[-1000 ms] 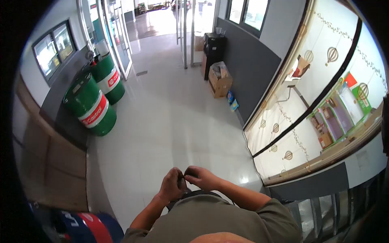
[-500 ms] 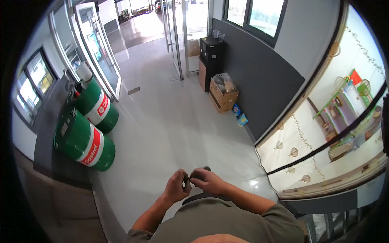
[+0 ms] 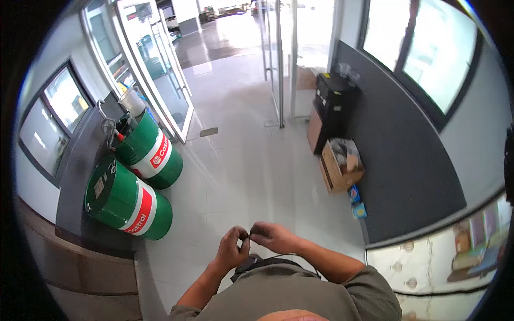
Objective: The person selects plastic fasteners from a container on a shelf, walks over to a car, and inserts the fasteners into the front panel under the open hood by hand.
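My left hand (image 3: 233,249) is in front of my waist, its thumb and fingers curled into a pinch. Close against it is my right hand (image 3: 274,237), also pinched, so that the fingertips of both meet or nearly meet. A tiny dark thing may sit between the fingertips, but it is too small to make out. Dark smudges show on the fingers. Below the hands is the front of my grey-green shirt (image 3: 289,289), with a thin dark cord (image 3: 302,259) near the waist.
Two green drums (image 3: 131,198) stand along the left wall. Ahead are glass doors (image 3: 160,69) standing open. On the right, a black dispenser (image 3: 336,93) stands behind an open cardboard box (image 3: 340,174), with small blue packets (image 3: 357,202) on the tiled floor (image 3: 230,176).
My view has moved forward towards the doors and turned slightly left. The box and dispenser appear nearer, and the glass panel has slid to the lower right. Both hands keep their pinched pose.
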A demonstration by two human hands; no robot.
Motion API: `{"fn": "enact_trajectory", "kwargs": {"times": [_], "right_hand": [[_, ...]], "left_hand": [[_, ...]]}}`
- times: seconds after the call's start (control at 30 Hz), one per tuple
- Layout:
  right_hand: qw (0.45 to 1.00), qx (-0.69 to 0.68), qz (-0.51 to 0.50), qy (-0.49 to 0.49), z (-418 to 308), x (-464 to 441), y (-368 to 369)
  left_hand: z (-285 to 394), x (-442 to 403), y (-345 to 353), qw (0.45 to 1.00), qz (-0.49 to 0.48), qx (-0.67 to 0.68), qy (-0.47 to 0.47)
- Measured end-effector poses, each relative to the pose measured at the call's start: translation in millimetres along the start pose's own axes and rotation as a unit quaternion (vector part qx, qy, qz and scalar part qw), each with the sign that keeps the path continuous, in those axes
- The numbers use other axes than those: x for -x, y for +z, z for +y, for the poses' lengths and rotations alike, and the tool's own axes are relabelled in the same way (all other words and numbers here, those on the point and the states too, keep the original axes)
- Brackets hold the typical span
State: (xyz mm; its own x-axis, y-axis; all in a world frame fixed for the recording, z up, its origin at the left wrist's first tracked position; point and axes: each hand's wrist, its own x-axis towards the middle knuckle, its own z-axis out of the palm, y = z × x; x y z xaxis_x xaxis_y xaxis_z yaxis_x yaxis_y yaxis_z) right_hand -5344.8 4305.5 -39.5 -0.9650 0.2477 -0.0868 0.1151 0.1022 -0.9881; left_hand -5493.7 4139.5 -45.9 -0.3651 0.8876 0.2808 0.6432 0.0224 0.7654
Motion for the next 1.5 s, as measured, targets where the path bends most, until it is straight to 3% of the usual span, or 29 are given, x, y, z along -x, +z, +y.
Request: {"fn": "enact_trajectory", "kwargs": {"times": [0.07,0.17,0.2,0.33,0.43,0.47,0.53,0.67,0.8,0.9,0.97,1.1,1.23,1.27,1.37,1.5], "right_hand": [[0.998,-0.048,-0.034,0.022,16.0,-65.9,-27.2],[1.000,0.003,-0.008,-0.017,36.5,-168.2,-72.8],[0.999,-0.002,-0.002,0.042,48.0,-205.8,-86.3],[0.994,0.032,0.033,0.100,17.5,-349.3,-150.2],[0.996,0.034,0.072,0.039,14.3,-440.9,-205.0],[0.995,0.007,0.080,0.054,-8.0,-464.5,-223.2],[0.991,-0.054,0.093,0.076,14.5,-521.4,-262.4],[0.984,-0.074,0.117,0.110,24.5,-611.3,-336.6],[0.986,-0.097,0.112,0.082,64.8,-733.5,-423.8],[0.988,-0.088,0.083,0.093,40.6,-841.4,-501.5],[0.991,-0.095,0.051,0.082,27.2,-911.1,-546.7],[1.000,0.006,-0.003,-0.022,3.4,-1060.0,-626.8],[0.994,0.081,-0.070,0.012,-7.3,-1207.9,-698.2],[0.996,0.071,-0.049,-0.006,-1.4,-1241.9,-713.7],[0.996,0.063,-0.039,0.058,16.9,-1360.2,-767.3],[0.993,0.015,0.016,0.118,-10.7,-1499.6,-847.2]], "left_hand": [[-47.6,-52.6,-11.6,1.000,-0.003,0.000,0.000],[-119.8,-140.3,-25.3,0.998,-0.012,0.063,-0.003],[-145.5,-173.6,-33.7,0.998,-0.031,0.051,-0.003],[-221.4,-321.2,-79.0,0.998,-0.030,0.053,-0.017],[-271.2,-437.1,-106.0,0.996,-0.064,0.049,0.045],[-264.1,-478.8,-128.9,0.994,-0.081,0.024,0.075],[-298.5,-553.7,-132.5,0.984,-0.114,-0.033,0.135],[-351.4,-670.3,-125.6,0.983,-0.134,-0.034,0.118],[-434.4,-794.6,-108.3,0.990,-0.114,-0.022,0.086],[-465.7,-897.8,-126.3,0.995,-0.093,-0.044,0.011],[-478.7,-963.2,-151.0,0.996,-0.068,-0.057,0.007],[-546.1,-1085.4,-185.2,0.997,0.007,-0.066,0.025],[-636.7,-1192.6,-207.8,0.995,0.048,-0.085,0.008],[-655.4,-1227.9,-213.2,0.996,0.055,-0.069,0.014],[-715.6,-1347.9,-244.8,0.993,0.043,-0.084,0.075],[-808.5,-1517.0,-286.0,0.990,-0.038,-0.099,0.097]]}}
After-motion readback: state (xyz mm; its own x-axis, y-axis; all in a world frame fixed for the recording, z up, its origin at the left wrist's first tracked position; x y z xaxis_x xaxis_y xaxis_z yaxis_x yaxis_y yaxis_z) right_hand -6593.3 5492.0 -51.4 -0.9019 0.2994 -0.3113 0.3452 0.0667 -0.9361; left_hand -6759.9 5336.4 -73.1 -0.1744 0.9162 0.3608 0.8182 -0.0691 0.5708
